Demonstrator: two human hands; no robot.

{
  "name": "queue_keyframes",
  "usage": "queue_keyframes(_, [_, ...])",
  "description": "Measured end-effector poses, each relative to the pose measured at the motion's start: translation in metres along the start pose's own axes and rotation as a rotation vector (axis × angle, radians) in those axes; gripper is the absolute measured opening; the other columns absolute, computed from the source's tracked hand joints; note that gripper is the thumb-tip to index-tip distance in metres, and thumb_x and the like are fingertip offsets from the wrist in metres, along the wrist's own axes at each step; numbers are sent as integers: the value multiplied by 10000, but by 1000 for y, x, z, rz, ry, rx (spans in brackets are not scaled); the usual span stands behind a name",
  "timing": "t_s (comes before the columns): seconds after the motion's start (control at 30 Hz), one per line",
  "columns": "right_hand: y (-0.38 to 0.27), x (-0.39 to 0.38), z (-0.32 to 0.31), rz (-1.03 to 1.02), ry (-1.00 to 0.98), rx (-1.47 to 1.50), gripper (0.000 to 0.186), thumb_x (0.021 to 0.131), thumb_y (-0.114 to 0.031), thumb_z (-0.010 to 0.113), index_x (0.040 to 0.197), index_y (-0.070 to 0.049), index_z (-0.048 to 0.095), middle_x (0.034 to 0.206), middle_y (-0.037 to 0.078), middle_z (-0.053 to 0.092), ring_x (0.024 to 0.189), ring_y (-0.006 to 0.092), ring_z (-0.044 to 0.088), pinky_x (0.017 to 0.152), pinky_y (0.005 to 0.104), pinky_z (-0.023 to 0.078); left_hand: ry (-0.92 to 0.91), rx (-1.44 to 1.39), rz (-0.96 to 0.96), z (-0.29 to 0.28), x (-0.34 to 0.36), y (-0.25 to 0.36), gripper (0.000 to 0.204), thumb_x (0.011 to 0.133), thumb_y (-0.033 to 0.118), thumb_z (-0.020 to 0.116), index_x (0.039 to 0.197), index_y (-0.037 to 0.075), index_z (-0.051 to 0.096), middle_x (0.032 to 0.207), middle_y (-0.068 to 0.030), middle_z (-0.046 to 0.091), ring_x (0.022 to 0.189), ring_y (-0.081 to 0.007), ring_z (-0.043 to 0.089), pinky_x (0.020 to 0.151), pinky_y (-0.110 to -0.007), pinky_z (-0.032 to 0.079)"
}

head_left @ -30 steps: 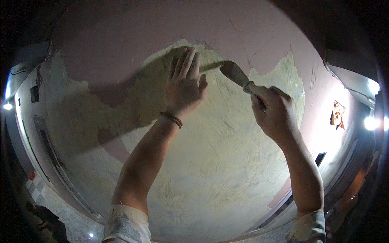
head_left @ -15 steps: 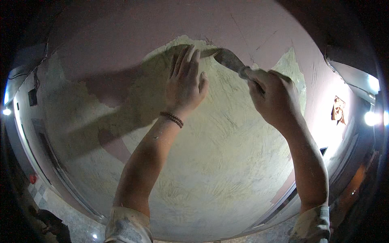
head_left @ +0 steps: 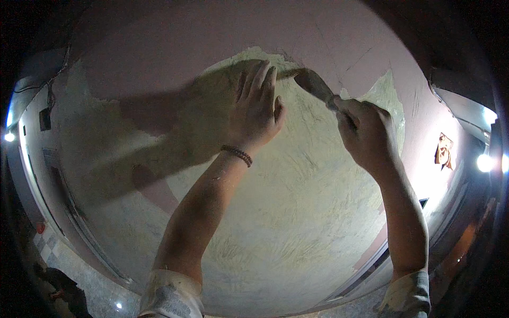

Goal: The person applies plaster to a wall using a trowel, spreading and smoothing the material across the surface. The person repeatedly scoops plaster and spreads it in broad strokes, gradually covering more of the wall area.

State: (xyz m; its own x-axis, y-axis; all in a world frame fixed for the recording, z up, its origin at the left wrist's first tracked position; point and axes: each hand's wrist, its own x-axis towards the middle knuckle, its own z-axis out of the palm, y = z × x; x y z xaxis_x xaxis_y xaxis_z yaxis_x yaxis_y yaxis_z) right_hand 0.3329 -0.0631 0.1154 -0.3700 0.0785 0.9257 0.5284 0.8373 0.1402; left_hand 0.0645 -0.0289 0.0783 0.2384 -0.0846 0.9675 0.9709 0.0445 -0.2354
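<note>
L hand point(head_left: 255, 116) is open, palm to the wall, fingers straight up & nearly together, thumb out toward the R; it has hold of nothing, tho can't tell if the whole palm touches. Dark bead bracelet point(head_left: 237, 156) sits round the L wrist. R hand point(head_left: 369, 132), a bit lower & to the R, is closed in a fist round the handle of a scraper point(head_left: 316, 87). Its blade slants up & L from the R fist, w/ its far end just R of the L fingertips, apart from them, meeting its own shadow at the wall. Pale bare patch point(head_left: 275, 212) spreads behind & below both hands, w/ streaky marks all over; its ragged top edge runs just above the L fingertips & blade end. Pinkish paint point(head_left: 254, 26) covers the wall above both hands, & a small leftover pink strip point(head_left: 154, 186) lies below & L of the L hand. Big shadow of arm & hand falls L of the L hand. Far R of the R hand: bright lamp point(head_left: 484, 162) & brownish wall piece point(head_left: 444, 150), details unclear. Dark box point(head_left: 45, 119) is on the wall well L of the L hand. Pale sleeves point(head_left: 172, 294) end near both elbows.
</note>
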Motion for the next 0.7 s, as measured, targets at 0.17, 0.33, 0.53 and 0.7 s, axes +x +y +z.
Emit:
queue_keyframes(0.17, [8,32,26,-172,134,-120,130,980,-107,682,1062,-20,732,746,139,638,641,223,628,636,388,524,-41,-45,-82,0,1,4,701,1022,269,530,1609,-45,310,1686,-249,306,1595,-374,271,1325,-564,190])
queue_keyframes(0.33, [36,-29,48,-117,97,-165,178,1006,-127,674,1134,-17,731,842,117,670,734,225,645,652,399,526,-129,99,-151,-23,-46,0,731,1037,305,508,1635,-38,265,1724,-225,248,1616,-370,218,1324,-582,162])
queue_keyframes(0.53, [36,-189,56,233,-112,162,203,1019,-87,684,1198,-18,751,933,140,732,816,266,725,735,387,570,-261,279,-319,-72,-188,-17,783,1001,352,549,1643,-27,308,1718,-239,275,1602,-434,222,1294,-624,126])
queue_keyframes(0.7, [11,-342,75,750,-128,447,230,1054,-115,663,1174,59,752,994,131,776,889,197,713,797,343,549,-203,251,-628,-95,-268,-23,872,1016,382,507,1687,-13,116,1772,-206,93,1646,-385,53,1314,-617,28])
